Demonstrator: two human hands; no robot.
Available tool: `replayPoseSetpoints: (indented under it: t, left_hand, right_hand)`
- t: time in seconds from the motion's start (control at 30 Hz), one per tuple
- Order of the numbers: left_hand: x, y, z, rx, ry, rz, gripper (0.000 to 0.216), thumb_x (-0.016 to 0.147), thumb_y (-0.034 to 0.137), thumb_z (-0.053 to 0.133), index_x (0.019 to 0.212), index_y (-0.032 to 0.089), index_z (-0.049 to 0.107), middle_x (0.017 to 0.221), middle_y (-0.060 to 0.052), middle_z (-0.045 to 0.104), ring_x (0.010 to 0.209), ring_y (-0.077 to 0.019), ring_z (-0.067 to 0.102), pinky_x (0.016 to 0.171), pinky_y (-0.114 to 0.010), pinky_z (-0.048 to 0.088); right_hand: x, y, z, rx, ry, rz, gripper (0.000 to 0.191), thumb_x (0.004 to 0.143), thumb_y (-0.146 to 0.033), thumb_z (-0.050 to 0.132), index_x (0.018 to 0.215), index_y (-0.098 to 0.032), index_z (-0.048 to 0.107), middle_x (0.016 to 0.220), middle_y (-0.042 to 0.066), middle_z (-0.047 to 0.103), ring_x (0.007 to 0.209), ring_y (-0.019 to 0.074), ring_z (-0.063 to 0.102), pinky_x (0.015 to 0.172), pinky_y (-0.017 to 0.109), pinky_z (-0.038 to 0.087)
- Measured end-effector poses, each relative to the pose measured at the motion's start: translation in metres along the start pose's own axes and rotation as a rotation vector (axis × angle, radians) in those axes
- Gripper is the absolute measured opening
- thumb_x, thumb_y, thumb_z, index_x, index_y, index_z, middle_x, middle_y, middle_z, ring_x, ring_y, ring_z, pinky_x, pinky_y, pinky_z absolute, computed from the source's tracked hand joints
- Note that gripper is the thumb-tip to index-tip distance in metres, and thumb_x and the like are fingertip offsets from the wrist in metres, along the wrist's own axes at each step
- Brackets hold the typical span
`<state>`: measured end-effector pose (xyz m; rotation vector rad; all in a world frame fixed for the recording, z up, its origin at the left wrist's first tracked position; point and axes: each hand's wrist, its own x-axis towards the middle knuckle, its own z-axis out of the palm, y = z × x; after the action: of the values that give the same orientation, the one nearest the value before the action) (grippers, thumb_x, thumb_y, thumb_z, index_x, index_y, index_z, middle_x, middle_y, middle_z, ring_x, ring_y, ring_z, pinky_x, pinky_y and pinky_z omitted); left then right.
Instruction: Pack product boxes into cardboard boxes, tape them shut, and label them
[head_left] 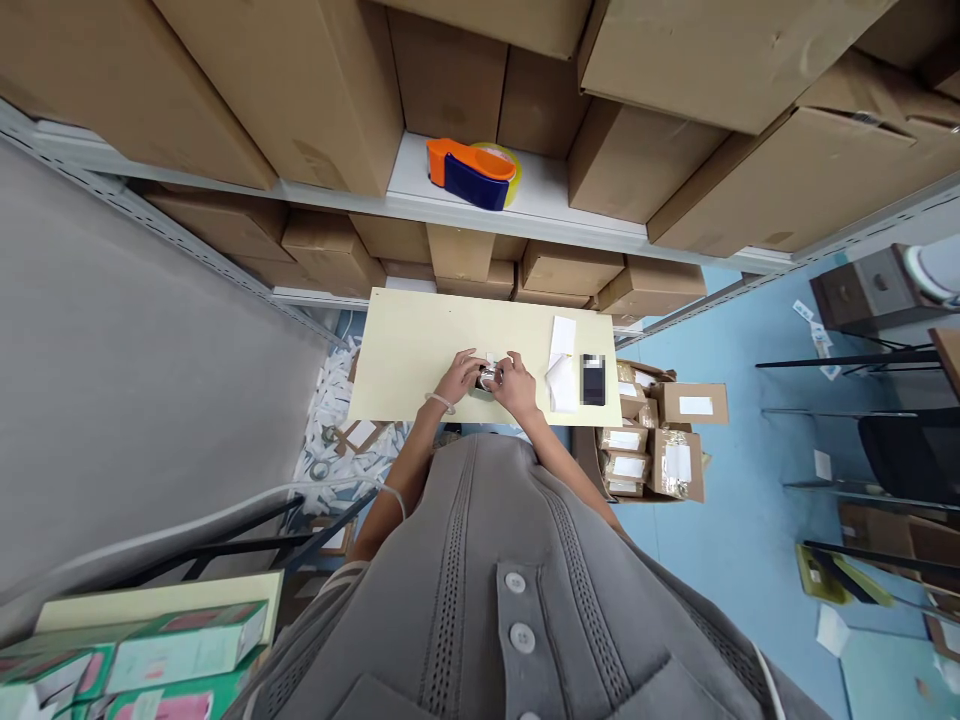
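Our left hand [456,382] and right hand [517,386] grasp a small shiny item [487,378] near the front edge of the bench [420,335] — a fingertip slip could tip it over.

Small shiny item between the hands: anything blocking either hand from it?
Nothing visible. Left hand and right hand are both at the small shiny item; the white papers lie apart, to the right of the right hand.
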<state>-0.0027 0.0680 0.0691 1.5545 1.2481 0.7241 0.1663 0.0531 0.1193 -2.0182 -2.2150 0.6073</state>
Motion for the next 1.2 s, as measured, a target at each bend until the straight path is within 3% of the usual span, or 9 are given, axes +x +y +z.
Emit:
replayPoseSetpoints:
  t: [0.17, 0.3, 0.47, 0.6, 0.7, 0.8, 0.93, 1.1, 1.2]
  left_hand:
    - [-0.003, -0.004, 0.001, -0.151, -0.109, 0.021, 0.060, 0.070, 0.036, 0.079, 0.127, 0.030, 0.059, 0.143, -0.010, 0.041, 0.146, -0.0288, 0.024, 0.119, -0.042, 0.023]
    - [-0.003, -0.005, 0.003, -0.289, -0.030, -0.054, 0.091, 0.048, 0.020, 0.090, 0.131, 0.028, 0.053, 0.143, -0.010, 0.043, 0.143, -0.0313, 0.031, 0.118, -0.042, 0.025]
    - [-0.001, 0.000, 0.008, -0.239, 0.045, -0.139, 0.079, 0.038, 0.005, 0.087, 0.109, 0.027, 0.061, 0.137, -0.008, 0.051, 0.140, -0.0325, 0.035, 0.117, -0.045, 0.025]
    - [-0.005, 0.014, 0.006, -0.277, 0.087, -0.134, 0.075, 0.042, 0.007, 0.087, 0.108, 0.026, 0.059, 0.130, -0.007, 0.054, 0.133, -0.0319, 0.043, 0.111, -0.040, 0.033]
    - [-0.007, 0.026, 0.001, -0.316, 0.139, -0.161, 0.073, 0.047, 0.007, 0.084, 0.112, 0.027, 0.056, 0.123, -0.005, 0.058, 0.126, -0.0327, 0.048, 0.104, -0.039, 0.039]
    - [-0.002, 0.031, -0.003, -0.178, 0.161, -0.103, 0.068, 0.049, 0.012, 0.084, 0.109, 0.026, 0.054, 0.122, -0.007, 0.056, 0.125, -0.0350, 0.047, 0.107, -0.043, 0.035]
    - [0.008, 0.027, -0.006, 0.083, 0.152, -0.016, 0.060, 0.050, 0.018, 0.085, 0.100, 0.024, 0.052, 0.114, -0.008, 0.053, 0.117, -0.0375, 0.050, 0.112, -0.052, 0.026]
    - [0.008, 0.014, -0.011, 0.278, 0.162, -0.014, 0.056, 0.058, 0.021, 0.080, 0.105, 0.024, 0.049, 0.116, -0.011, 0.051, 0.113, -0.0375, 0.054, 0.109, -0.054, 0.029]
    - [0.004, 0.006, -0.018, 0.346, 0.215, -0.078, 0.061, 0.061, 0.021, 0.079, 0.112, 0.025, 0.047, 0.123, -0.012, 0.050, 0.119, -0.0377, 0.050, 0.108, -0.052, 0.032]
  right_hand:
    - [0.005, -0.020, 0.005, -0.101, 0.007, 0.089, 0.039, 0.086, -0.037, 0.063, 0.116, -0.013, 0.065, 0.144, 0.026, 0.042, 0.118, 0.0398, 0.051, 0.100, 0.057, 0.036]
    - [0.019, -0.029, 0.014, -0.150, -0.046, 0.197, 0.040, 0.082, -0.038, 0.069, 0.115, -0.015, 0.068, 0.139, 0.027, 0.047, 0.117, 0.0430, 0.052, 0.095, 0.064, 0.035]
    - [0.029, -0.030, 0.013, -0.274, -0.176, 0.198, 0.038, 0.076, -0.030, 0.072, 0.110, -0.013, 0.069, 0.135, 0.024, 0.051, 0.112, 0.0354, 0.058, 0.088, 0.048, 0.048]
    - [0.025, -0.027, 0.001, -0.227, -0.146, 0.107, 0.039, 0.080, -0.019, 0.063, 0.117, -0.009, 0.062, 0.144, 0.025, 0.043, 0.101, 0.0292, 0.064, 0.080, 0.039, 0.053]
    - [0.024, -0.025, -0.012, -0.208, -0.045, -0.014, 0.038, 0.082, -0.015, 0.055, 0.120, -0.009, 0.059, 0.154, 0.023, 0.032, 0.113, 0.0302, 0.059, 0.090, 0.042, 0.050]
    - [0.027, -0.025, -0.027, -0.215, 0.042, -0.192, 0.037, 0.080, -0.014, 0.056, 0.116, -0.008, 0.060, 0.157, 0.021, 0.028, 0.137, 0.0320, 0.038, 0.113, 0.049, 0.032]
    - [0.030, -0.027, -0.044, -0.209, 0.046, -0.345, 0.035, 0.077, -0.016, 0.058, 0.112, -0.011, 0.062, 0.159, 0.017, 0.025, 0.144, 0.0316, 0.026, 0.119, 0.053, 0.016]
    - [0.020, -0.034, -0.063, -0.146, 0.070, -0.382, 0.029, 0.077, -0.025, 0.064, 0.104, -0.014, 0.062, 0.158, 0.017, 0.028, 0.140, 0.0349, 0.033, 0.116, 0.056, 0.018]
    - [0.011, -0.036, -0.082, 0.024, 0.167, -0.315, 0.026, 0.076, -0.032, 0.066, 0.097, -0.018, 0.060, 0.153, 0.017, 0.036, 0.131, 0.0339, 0.044, 0.109, 0.052, 0.032]
